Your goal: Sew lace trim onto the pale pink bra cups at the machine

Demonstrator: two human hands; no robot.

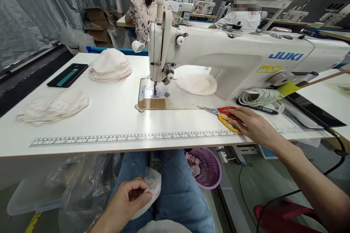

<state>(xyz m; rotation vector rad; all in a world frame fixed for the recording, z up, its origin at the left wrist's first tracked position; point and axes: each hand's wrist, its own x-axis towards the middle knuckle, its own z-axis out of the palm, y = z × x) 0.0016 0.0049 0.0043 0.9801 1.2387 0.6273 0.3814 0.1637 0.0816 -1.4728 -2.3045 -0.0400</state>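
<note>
Over my lap, my left hand (131, 198) pinches the edge of a white fabric piece (153, 184) between thumb and fingers. My right hand (250, 123) is at the table's right side, its fingers closed around the handles of small scissors (213, 110), one handle red and one yellow. The scissor blades lie slightly apart and point left. Behind them stands a white sewing machine (218, 47), with another white fabric piece (201, 83) under its arm. Part of a further white piece (164, 226) shows on my lap at the bottom edge.
Stacked white fabric pieces (111, 65) and a second pile (56, 106) lie left, near a black phone (67, 75). A printed ruler (131, 139) runs along the front edge. Coiled cord (258, 97) sits right; a purple basket (213, 174) stands below. Two people work behind.
</note>
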